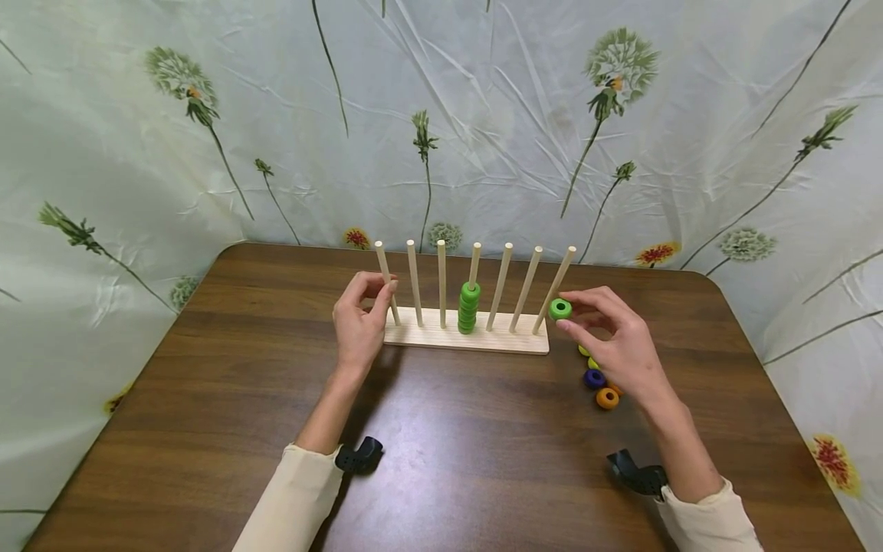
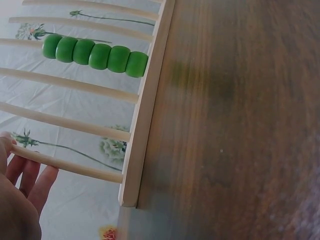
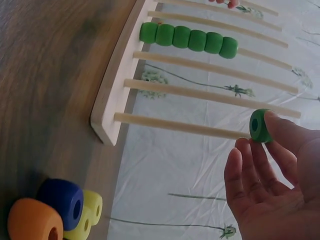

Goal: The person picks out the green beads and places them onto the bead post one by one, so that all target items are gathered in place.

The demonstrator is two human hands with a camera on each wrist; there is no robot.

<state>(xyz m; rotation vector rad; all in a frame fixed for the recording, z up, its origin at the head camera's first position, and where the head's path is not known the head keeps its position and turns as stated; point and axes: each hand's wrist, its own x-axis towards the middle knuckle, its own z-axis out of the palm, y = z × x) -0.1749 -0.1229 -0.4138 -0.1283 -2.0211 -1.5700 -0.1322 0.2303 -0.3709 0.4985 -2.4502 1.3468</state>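
A wooden rack (image 1: 465, 337) with several upright pegs stands on the table. Its middle peg carries a stack of several green beads (image 1: 468, 308); the other pegs are bare. My left hand (image 1: 360, 322) pinches the leftmost peg (image 2: 75, 166) near its upper part, between thumb and fingers. Beyond the rack's right end, my right hand (image 1: 624, 345) pinches a single green bead (image 3: 259, 125) between thumb and fingertips. That bead is close to the rightmost peg (image 1: 555, 287), its hole facing partly up in the head view.
Loose beads lie right of the rack, partly under my right hand: an orange bead (image 3: 35, 220), a blue bead (image 3: 61, 202) and yellow beads (image 3: 90, 210). A floral curtain (image 1: 483, 138) hangs behind the brown table (image 1: 448, 460).
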